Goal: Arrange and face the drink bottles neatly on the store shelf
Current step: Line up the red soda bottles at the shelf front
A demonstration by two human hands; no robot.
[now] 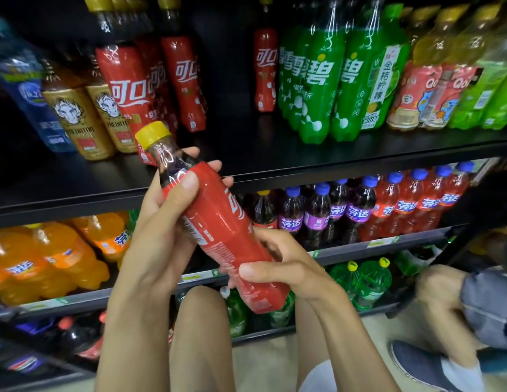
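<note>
Two gold-labelled bottles (pixel 77 120) stand at the left of the black shelf (pixel 246 149), with red cola bottles (pixel 128 91) just beside them. In front of the shelf edge, the left hand (pixel 159 213) grips the upper part of a tilted, yellow-capped cola bottle (pixel 215 222), cap pointing up-left. The right hand (pixel 280 261) grips its lower end. Green bottles (pixel 317 80) stand further right.

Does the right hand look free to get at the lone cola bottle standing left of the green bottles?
Probably not yet: the right hand grips the base of the held cola bottle, the left hand its upper part. Otherwise the way looks open: bare shelf lies before the lone cola bottle.
</note>
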